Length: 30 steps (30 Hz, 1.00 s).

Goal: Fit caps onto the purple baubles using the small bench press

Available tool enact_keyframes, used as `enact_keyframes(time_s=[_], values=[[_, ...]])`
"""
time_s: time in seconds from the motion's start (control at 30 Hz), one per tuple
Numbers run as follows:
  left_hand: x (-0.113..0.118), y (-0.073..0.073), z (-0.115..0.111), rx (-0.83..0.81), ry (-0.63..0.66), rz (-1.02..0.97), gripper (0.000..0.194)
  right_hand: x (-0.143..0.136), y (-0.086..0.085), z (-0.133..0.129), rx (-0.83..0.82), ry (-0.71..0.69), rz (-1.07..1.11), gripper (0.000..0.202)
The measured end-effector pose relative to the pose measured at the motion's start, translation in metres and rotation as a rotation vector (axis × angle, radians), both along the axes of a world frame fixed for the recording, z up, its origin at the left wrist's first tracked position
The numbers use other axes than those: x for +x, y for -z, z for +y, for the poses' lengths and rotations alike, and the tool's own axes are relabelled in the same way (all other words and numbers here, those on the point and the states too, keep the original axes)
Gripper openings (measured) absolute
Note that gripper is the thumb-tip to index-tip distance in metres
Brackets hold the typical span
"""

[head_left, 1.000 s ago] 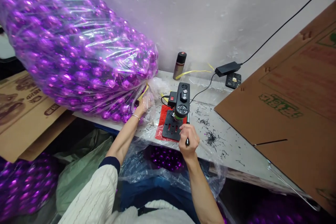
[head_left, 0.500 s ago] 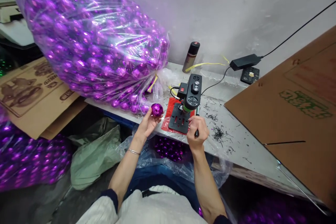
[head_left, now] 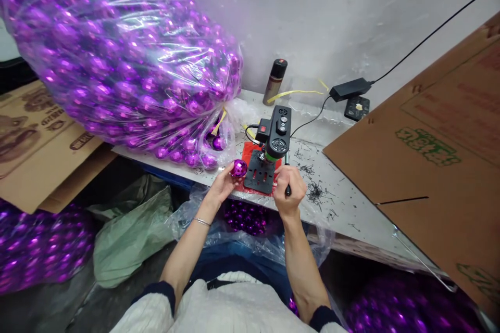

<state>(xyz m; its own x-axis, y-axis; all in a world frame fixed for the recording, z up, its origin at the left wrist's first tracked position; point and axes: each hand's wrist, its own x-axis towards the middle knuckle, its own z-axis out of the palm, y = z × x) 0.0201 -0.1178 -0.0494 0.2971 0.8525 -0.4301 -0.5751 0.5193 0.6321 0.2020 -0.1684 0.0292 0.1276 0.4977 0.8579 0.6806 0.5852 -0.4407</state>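
A shiny purple faceted ball point(head_left: 239, 168) is held in the fingertips of my left hand point(head_left: 223, 183), just left of the machine's base plate. My right hand point(head_left: 289, 189) is wrapped round a black-ended lever point(head_left: 288, 190) at the right side of the small black machine point(head_left: 279, 132). The machine's slotted black plate point(head_left: 260, 179) lies on a red sheet point(head_left: 247, 152) on the white table point(head_left: 344, 208). Nothing rests on the visible part of the plate.
A huge clear bag of purple balls point(head_left: 148, 73) leans at the left. Behind the machine stand a spray can point(head_left: 275, 82) and a black power adapter point(head_left: 350, 89). A large cardboard box point(head_left: 437, 156) fills the right. Small black bits point(head_left: 315, 191) litter the table.
The view has shifted, so the table and bag appear further left. My left hand with the ball is nearer the machine's plate. My right hand still grips the lever.
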Motion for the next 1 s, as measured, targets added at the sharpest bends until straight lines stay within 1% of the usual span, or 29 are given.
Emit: enact_keyframes(time_s=[0.1, 0.23, 0.33, 0.47, 0.57, 0.63, 0.8, 0.9, 1.0], values=[[0.003, -0.001, 0.000, -0.020, 0.016, -0.035, 0.026, 0.001, -0.011, 0.003, -0.030, 0.007, 0.022, 0.027], [0.016, -0.006, 0.003, -0.007, -0.008, -0.084, 0.022, 0.002, -0.024, 0.007, -0.069, 0.046, 0.024, 0.031], [0.028, -0.006, 0.006, 0.029, -0.076, -0.013, 0.028, 0.002, -0.030, 0.007, -0.087, 0.060, 0.015, 0.033], [0.042, -0.001, 0.010, 0.117, -0.133, 0.090, 0.040, 0.002, -0.031, 0.006, -0.078, 0.044, 0.001, 0.032], [0.051, 0.006, 0.009, 0.186, -0.193, 0.210, 0.047, 0.003, -0.029, 0.004, -0.071, 0.035, -0.010, 0.029], [0.056, 0.012, 0.008, 0.275, -0.209, 0.312, 0.051, 0.003, -0.027, 0.003, -0.077, 0.033, -0.021, 0.028], [0.062, 0.022, 0.003, 0.596, -0.163, 0.636, 0.051, 0.005, -0.022, 0.001, -0.080, 0.028, -0.045, 0.026], [0.061, 0.024, 0.003, 0.660, -0.115, 0.786, 0.054, 0.005, -0.021, 0.001, -0.071, 0.027, -0.057, 0.025], [0.061, 0.022, 0.004, 0.726, -0.066, 0.861, 0.057, 0.005, -0.020, 0.001, -0.064, 0.026, -0.060, 0.024]])
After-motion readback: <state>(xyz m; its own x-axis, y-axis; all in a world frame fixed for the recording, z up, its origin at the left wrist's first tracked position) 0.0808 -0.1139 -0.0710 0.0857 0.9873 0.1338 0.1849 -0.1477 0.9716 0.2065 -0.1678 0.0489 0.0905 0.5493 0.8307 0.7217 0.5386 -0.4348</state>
